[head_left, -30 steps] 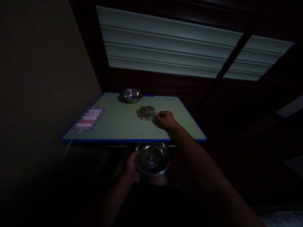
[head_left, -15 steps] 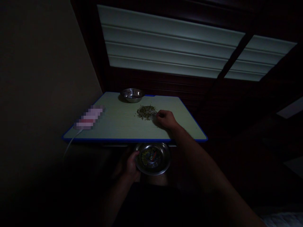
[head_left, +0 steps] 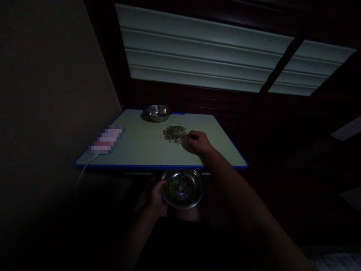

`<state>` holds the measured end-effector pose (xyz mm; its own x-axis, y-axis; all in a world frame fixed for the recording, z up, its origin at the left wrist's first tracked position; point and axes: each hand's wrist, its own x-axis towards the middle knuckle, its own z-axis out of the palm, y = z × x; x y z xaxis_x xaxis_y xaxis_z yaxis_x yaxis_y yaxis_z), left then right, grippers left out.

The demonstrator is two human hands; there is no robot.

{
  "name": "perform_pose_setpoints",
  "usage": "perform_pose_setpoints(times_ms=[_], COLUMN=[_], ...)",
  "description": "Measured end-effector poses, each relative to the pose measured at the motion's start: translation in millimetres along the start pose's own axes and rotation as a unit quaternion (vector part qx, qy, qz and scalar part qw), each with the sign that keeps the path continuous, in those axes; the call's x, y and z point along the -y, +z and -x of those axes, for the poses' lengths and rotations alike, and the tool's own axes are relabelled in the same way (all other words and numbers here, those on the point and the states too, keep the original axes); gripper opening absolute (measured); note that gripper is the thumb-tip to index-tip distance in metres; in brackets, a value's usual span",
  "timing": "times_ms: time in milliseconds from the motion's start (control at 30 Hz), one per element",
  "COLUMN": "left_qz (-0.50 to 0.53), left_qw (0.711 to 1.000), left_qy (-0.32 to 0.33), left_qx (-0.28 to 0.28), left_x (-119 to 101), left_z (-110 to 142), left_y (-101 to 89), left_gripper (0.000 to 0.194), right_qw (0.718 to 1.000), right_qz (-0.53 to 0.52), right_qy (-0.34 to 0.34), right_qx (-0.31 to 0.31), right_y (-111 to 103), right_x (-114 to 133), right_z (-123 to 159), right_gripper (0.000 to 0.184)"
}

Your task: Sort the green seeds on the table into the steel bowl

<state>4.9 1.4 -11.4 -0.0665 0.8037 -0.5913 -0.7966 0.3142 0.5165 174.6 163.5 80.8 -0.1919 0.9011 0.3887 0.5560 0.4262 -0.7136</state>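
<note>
**Right hand (head_left: pixel 197 142) at the heap of grains (head_left: pixel 174 133), left hand (head_left: pixel 158 196) on a steel bowl (head_left: pixel 194 198)**

In a dim room, the small green-brown grains lie loosely spread near the middle of a pale tabletop (head_left: pixel 138 150) with a blue edge. Taking that heap as the centre of the dial, the right hand rests at just past 3 o'clock, its fingers curled and their tips pinching a pale see-through piece (head_left: pixel 182 140) at the border of the grains; the light is too poor to tell what the piece is.

The steel bowl is at 6 o'clock, below the near edge of the tabletop. The left hand grips it on its 9 o'clock side, thumb over the rim and the other fingers hidden beneath. Inside are yellowish-green bits and a red mark, too dim to make out.

A second steel bowl (head_left: pixel 158 117) stands upright at 11 o'clock, by the far edge. At 9 o'clock, well apart from the heap, lies a pixelated pink object (head_left: pixel 108 139), with a white cable (head_left: pixel 84 170) running from it over the near edge. Towards 12 and 1 o'clock, beyond the table, are light slatted panels (head_left: pixel 194 56) in a dark frame.
</note>
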Motion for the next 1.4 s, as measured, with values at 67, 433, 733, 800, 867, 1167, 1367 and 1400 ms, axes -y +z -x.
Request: perform_pose_setpoints(times_ms=[67, 433, 733, 800, 867, 1167, 1367, 1400], left_qz=[-0.004, 0.002, -0.005, -0.009, -0.011, -0.011, -0.001, -0.002], left_qw=[1.0, 1.0, 1.0, 1.0, 1.0, 1.0, 1.0, 1.0], left_qy=[-0.005, 0.012, 0.001, 0.003, 0.015, 0.005, 0.006, 0.004], left_qx=[-0.005, 0.013, -0.001, -0.002, 0.001, 0.008, 0.006, 0.003], left_x=[-0.8, -0.9, -1.2, -0.9, -0.6, 0.7, -0.1, -0.4], left_z=[1.7, 2.5, 2.1, 2.1, 1.4, -3.7, -0.9, 0.0], left_y=[1.8, 1.2, 2.0, 1.9, 1.1, -4.1, -0.9, 0.1], left_gripper=[0.014, 0.016, 0.019, 0.016, 0.014, 0.017, 0.018, 0.017], right_qw=[1.0, 1.0, 0.999, 1.0, 1.0, 0.998, 0.998, 0.998], right_qz=[-0.002, -0.023, -0.019, -0.02, -0.022, -0.053, -0.047, -0.046], right_qy=[-0.005, 0.004, 0.009, 0.01, 0.004, 0.029, 0.023, 0.021], right_qx=[0.003, 0.019, 0.026, 0.022, 0.019, 0.029, 0.04, 0.042], right_y=[0.1, 0.4, -0.5, -0.6, -0.4, -0.4, -0.9, -0.9], right_x=[1.0, -2.1, 0.3, -0.6, -1.1, 2.5, 4.0, 3.8], right_z=[0.0, -0.4, 0.0, 0.0, -0.1, 1.7, 1.6, 1.5], right_gripper=[0.015, 0.014, 0.015, 0.015, 0.015, 0.012, 0.012, 0.013])
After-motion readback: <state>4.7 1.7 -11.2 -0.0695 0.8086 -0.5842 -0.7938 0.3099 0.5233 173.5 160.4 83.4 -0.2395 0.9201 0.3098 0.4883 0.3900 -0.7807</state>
